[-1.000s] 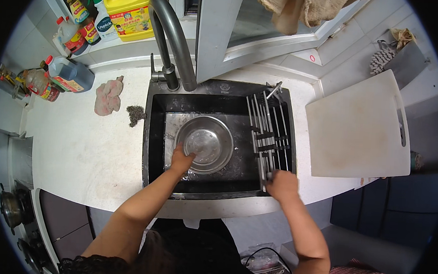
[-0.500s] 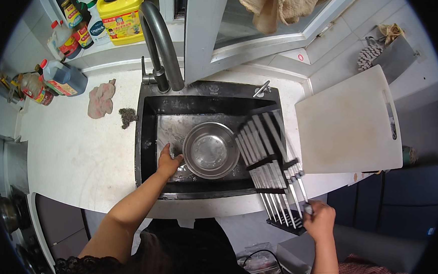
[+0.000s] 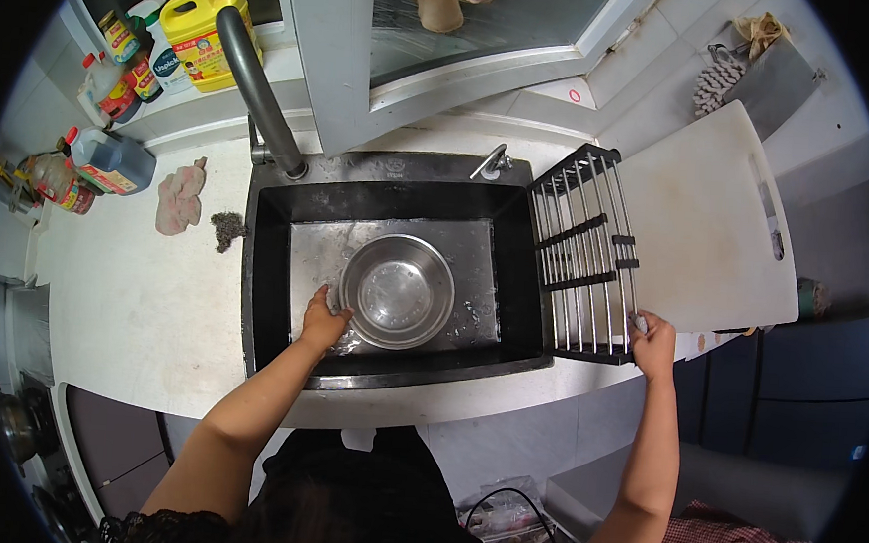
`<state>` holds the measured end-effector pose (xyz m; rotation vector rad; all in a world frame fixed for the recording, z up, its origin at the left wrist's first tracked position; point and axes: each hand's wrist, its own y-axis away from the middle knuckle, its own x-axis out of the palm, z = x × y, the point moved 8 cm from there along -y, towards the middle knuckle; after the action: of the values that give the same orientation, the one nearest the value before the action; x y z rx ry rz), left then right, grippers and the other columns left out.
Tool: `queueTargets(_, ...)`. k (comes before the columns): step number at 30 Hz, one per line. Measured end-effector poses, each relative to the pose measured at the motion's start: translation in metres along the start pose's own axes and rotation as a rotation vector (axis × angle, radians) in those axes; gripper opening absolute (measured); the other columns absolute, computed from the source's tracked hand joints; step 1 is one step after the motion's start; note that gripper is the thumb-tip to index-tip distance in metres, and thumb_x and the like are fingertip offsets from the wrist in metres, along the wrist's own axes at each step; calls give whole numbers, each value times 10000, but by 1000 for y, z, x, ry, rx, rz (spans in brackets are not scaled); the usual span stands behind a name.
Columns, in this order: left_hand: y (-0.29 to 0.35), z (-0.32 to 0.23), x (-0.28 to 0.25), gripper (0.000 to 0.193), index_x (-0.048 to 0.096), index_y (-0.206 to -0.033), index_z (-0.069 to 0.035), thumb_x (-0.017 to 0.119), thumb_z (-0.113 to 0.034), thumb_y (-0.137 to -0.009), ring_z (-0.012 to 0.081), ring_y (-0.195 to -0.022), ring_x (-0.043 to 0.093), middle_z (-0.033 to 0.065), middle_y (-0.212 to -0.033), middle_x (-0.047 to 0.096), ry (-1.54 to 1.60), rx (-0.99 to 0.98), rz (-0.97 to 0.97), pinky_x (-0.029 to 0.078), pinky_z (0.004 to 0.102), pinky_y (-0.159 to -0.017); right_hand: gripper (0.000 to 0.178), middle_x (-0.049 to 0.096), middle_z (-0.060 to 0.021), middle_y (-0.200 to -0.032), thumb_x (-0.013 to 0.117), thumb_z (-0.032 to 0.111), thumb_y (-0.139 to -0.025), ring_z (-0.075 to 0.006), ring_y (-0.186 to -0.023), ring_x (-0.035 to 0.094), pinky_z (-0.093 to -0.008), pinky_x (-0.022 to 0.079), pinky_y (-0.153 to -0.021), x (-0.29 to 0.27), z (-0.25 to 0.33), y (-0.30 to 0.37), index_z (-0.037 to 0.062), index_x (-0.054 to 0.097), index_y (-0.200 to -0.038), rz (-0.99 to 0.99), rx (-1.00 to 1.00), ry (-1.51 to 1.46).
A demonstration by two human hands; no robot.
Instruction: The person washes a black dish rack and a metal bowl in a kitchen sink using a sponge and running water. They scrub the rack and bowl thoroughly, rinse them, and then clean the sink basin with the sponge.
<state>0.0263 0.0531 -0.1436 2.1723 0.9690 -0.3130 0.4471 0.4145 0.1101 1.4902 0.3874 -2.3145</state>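
Note:
A round stainless steel basin [image 3: 396, 291] sits on the bottom of the black sink [image 3: 388, 373]. At the basin's left side is my left hand [image 3: 323, 324], fingers apart and stretched out, the thumb close to the rim; I cannot tell whether it touches. My right hand [image 3: 653, 345] is closed round the near right side of a dish drying rack [image 3: 583, 256] with silver rods and black ends. The rack stands tilted just right of the sink, in front of a white cutting board [image 3: 693, 238]. Something small and greyish [image 3: 640, 324] shows at my right fingers.
A dark faucet [image 3: 261, 92] arches at the sink's back left. On the white counter [image 3: 124, 302] lie a pinkish cloth [image 3: 180, 196] and a scouring pad [image 3: 227, 230]. Several bottles and a yellow jug [image 3: 205, 43] line the far left. An open window frame [image 3: 331, 96] leans in behind.
My right hand has lifted the rack up and to the right, out from over the sink to beside it. The left hand stays by the basin. The view has shifted slightly.

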Motion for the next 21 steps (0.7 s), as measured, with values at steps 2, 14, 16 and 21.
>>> queueTargets(2,-5,11,4,762,334,-1370,-2,724,-211,-750,354,-1256,410,248,-1349,406,22,-16,-6,354,370,-1037,217,608,-172,-640,605,89,-745,-221,-549,586,-314,455,-570,0,-7,-9,-1,675,-930,4,16,-19)
queueTargets(14,7,5,10,740,360,-1353,27,721,-193,-746,342,-1217,462,257,-1303,465,28,-9,75,381,360,-1011,260,612,-118,-850,691,250,-768,-322,-729,637,-414,517,-619,-18,36,-1,82,633,-958,-88,1,745)
queueTargets(16,7,7,10,734,368,-1350,26,721,-192,-745,342,-1213,468,257,-1296,473,5,2,62,385,362,-1008,287,607,-121,-867,694,256,-767,-317,-730,636,-409,517,-612,-23,41,2,80,634,-985,-97,14,751)
queueTargets(21,14,-2,5,733,375,-1353,19,719,-211,-747,354,-1209,471,253,-1291,480,-2,-24,89,385,367,-1012,346,589,-123,-900,693,278,-778,-308,-743,635,-395,514,-603,-47,63,11,74,629,-1051,-209,19,752)
